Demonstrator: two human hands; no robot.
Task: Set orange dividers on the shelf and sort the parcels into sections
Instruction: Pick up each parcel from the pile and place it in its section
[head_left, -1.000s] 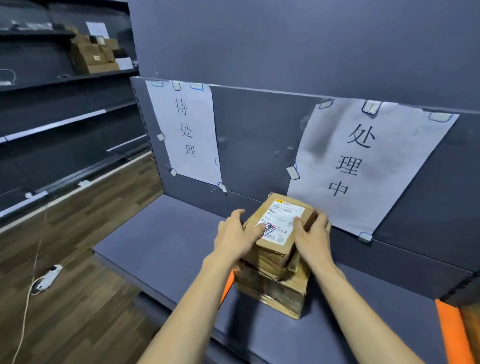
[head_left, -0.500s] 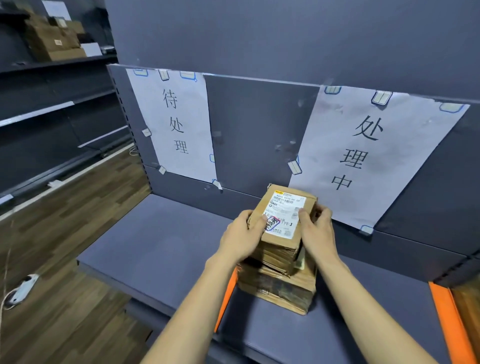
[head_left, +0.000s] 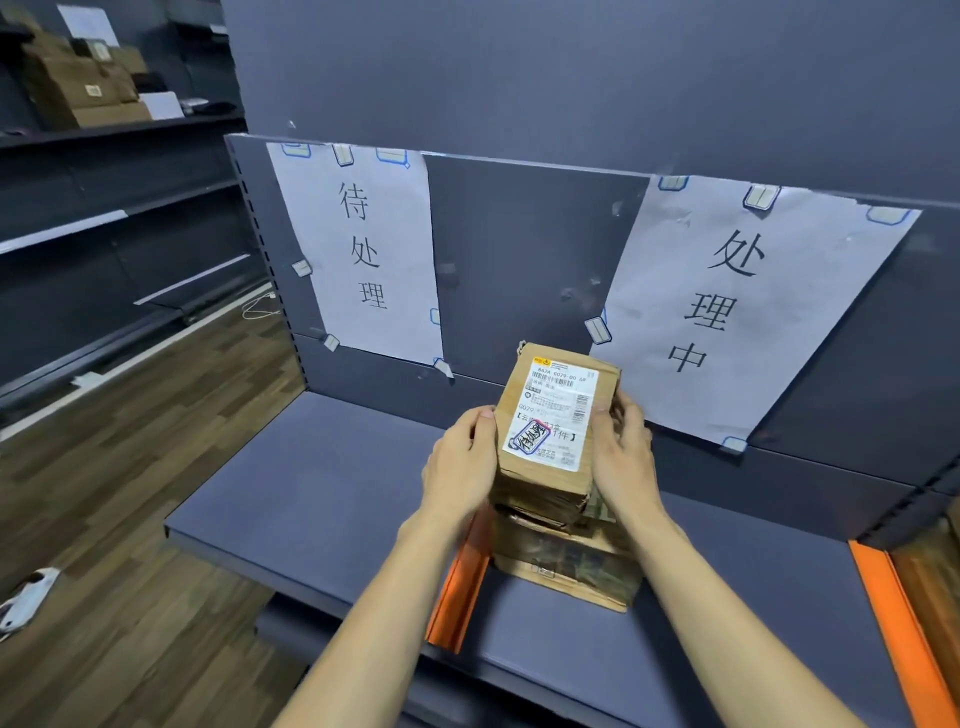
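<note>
Parcels (head_left: 556, 467) sit as one stack on the dark shelf (head_left: 322, 499), and the change over the last second is small: the top parcel (head_left: 553, 415), which lay skewed across the pile, now stands squarer between the hands, its long side running toward twelve o'clock, and its white shipping label (head_left: 558, 410) faces the camera clearly enough to show a stamped mark near its lower corner. The stack has not left its spot. I judge that the sorting is at its reading step: the person is checking the label before choosing a section, and nothing has yet gone into the bay at nine o'clock.

Going from nine o'clock across: the paper sign (head_left: 363, 249) with three characters hangs on the back panel above the bare part of the shelf. The left hand (head_left: 462, 467) presses its palm and curled fingers against the left side of the upper parcels, thumb up at the label's edge. An orange divider (head_left: 457, 592) lies just beside the stack's base at its seven o'clock, partly under the left forearm. The right hand (head_left: 623, 457) mirrors the left one, flat on the right side with the thumb on the top face, so both hands clasp the upper parcels together. Behind it, toward one o'clock, hangs a second sign (head_left: 737, 306). At the far three o'clock edge a second orange divider (head_left: 893, 623) marks the end of this bay.
</note>
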